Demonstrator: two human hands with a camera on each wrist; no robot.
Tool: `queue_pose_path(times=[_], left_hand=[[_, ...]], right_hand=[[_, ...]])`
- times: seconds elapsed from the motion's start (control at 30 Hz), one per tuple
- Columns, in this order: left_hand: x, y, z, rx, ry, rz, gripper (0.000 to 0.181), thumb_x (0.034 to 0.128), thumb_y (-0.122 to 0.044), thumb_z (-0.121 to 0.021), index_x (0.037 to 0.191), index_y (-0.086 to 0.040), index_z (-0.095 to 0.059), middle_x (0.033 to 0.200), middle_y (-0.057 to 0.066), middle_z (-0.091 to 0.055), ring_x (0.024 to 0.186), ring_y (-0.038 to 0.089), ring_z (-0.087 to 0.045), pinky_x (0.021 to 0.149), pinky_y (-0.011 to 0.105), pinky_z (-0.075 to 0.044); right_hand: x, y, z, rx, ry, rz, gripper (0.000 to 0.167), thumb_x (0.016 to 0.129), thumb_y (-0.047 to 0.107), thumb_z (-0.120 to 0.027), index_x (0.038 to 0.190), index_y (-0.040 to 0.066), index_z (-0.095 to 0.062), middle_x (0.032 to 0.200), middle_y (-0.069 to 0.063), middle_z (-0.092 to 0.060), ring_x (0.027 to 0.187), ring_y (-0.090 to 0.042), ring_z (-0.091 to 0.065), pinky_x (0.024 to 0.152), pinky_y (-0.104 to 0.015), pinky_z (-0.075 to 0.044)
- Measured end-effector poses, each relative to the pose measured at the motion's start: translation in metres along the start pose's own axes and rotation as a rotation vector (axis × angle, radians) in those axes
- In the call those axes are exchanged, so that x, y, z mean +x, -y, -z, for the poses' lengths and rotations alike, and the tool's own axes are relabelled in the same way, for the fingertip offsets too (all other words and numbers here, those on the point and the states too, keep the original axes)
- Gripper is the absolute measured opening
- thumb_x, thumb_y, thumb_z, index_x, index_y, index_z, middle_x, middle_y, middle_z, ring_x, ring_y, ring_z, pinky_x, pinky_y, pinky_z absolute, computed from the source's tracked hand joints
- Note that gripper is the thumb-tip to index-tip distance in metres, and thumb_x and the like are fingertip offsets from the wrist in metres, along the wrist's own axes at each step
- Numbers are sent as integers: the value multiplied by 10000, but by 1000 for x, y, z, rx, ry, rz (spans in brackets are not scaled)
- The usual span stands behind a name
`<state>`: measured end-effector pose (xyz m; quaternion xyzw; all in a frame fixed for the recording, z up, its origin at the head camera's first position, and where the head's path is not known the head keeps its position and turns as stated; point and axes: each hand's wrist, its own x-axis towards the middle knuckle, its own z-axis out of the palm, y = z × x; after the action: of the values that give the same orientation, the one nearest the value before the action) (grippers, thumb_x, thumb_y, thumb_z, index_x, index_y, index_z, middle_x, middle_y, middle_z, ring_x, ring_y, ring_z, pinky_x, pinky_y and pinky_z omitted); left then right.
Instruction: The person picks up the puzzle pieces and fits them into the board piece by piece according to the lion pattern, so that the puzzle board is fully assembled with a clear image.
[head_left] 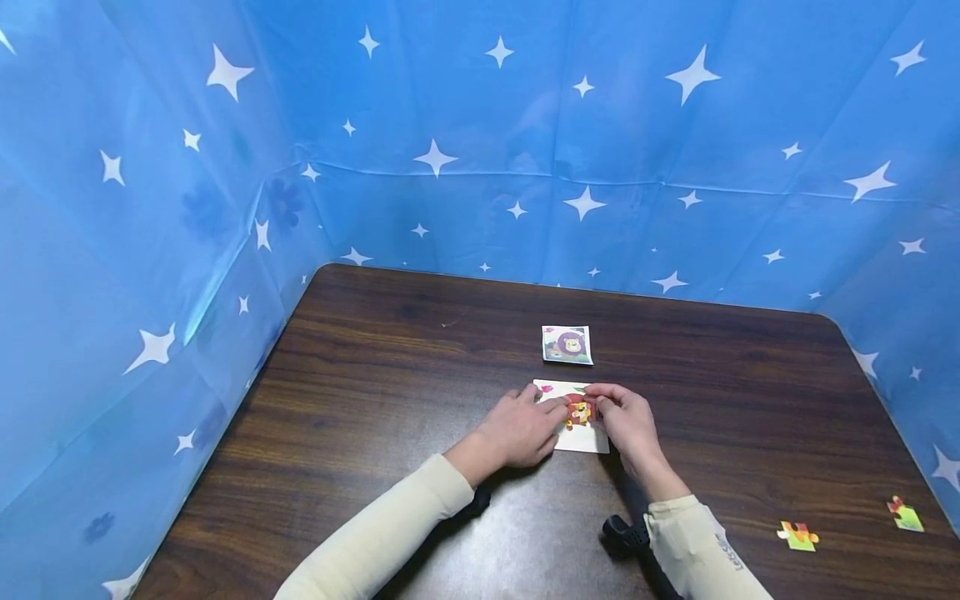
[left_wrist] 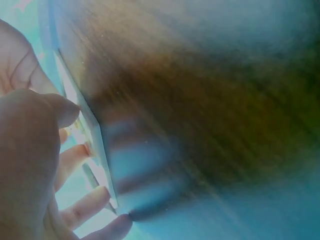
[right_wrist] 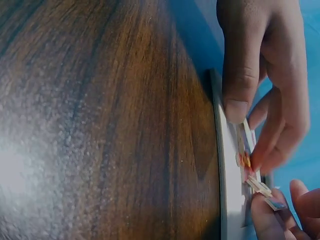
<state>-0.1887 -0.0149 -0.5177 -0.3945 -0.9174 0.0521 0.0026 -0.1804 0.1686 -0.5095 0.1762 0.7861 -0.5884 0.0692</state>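
A white puzzle board (head_left: 581, 442) lies on the table between the hands, bearing red and yellow puzzle pieces (head_left: 578, 410). From the left, the left hand (head_left: 521, 425) rests on the board, its index fingertip touching those pieces. In the right wrist view, the left thumb (right_wrist: 236, 110) presses the board near its front edge. On the right side, the right hand (head_left: 628, 423) pinches a small puzzle piece (right_wrist: 274, 203) between thumb and finger, tilted above the board. The fingers largely hide that piece in the head view.
Behind the board lies a square picture card (head_left: 567, 345) with a lion on it. Two loose puzzle pieces, one yellow-orange (head_left: 798, 536) and one green-red (head_left: 906, 514), lie at the table's right. Blue starry cloth (head_left: 480, 108) surrounds the brown wooden table (head_left: 390, 375).
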Motion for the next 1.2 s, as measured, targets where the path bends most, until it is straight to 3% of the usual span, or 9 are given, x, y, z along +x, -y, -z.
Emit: queue_pose_path(times=[0.13, 0.23, 0.43, 0.7, 0.9, 1.2], left_hand=[[-1, 0, 0, -18, 26, -7, 485, 1057, -382, -424, 1538, -319, -400, 1559, -125, -472, 1262, 292, -537, 933, 448, -538], [-1, -1, -1, -15, 44, -12, 522, 1071, -393, -393, 1588, -377, -317, 1610, -134, -404, 1283, 304, -514, 933, 455, -529], [-1, -1, -1, 3, 53, -11, 509, 1071, -417, -390, 1577, -413, -331, 1625, -132, -378, 1257, 288, -500, 896, 429, -521], [-1, -1, -2, 7, 43, -15, 472, 1079, -421, -367, 1550, -413, -392, 1608, -106, -413, 1248, 292, -522, 908, 436, -524], [-2, -1, -3, 8, 52, -17, 475, 1082, -415, -354, 1556, -407, -383, 1606, -106, -416, 1259, 299, -525, 929, 447, -523], [-1, -1, -3, 7, 39, -16, 480, 1079, -412, -366, 1558, -376, -391, 1599, -110, -426, 1293, 297, -516, 929, 446, -531]], right_hand=[[1, -2, -1, -11, -2, 7, 315, 1019, 52, -444, 1204, -23, -688, 1195, -192, -679, 888, -129, -619, 704, -198, -543], [1, -2, -2, -34, -17, 18, 304, 1019, 58, -455, 1182, -13, -701, 1151, -179, -695, 851, -141, -608, 676, -202, -518], [-2, 0, -3, -80, -35, 41, 286, 1018, 64, -475, 1159, -5, -714, 1071, -163, -702, 833, -178, -596, 639, -213, -453], [-3, 3, 4, -158, -97, 112, 284, 1026, 113, -492, 1160, 39, -731, 1138, -161, -722, 977, -228, -644, 753, -226, -481], [-1, 1, 12, -84, -93, 92, 311, 1042, 77, -452, 1213, -20, -692, 1232, -204, -687, 1112, -247, -661, 921, -263, -575], [-2, -6, 12, -59, -70, 80, 290, 1039, 59, -460, 1181, -45, -690, 1154, -232, -716, 1002, -194, -709, 862, -274, -601]])
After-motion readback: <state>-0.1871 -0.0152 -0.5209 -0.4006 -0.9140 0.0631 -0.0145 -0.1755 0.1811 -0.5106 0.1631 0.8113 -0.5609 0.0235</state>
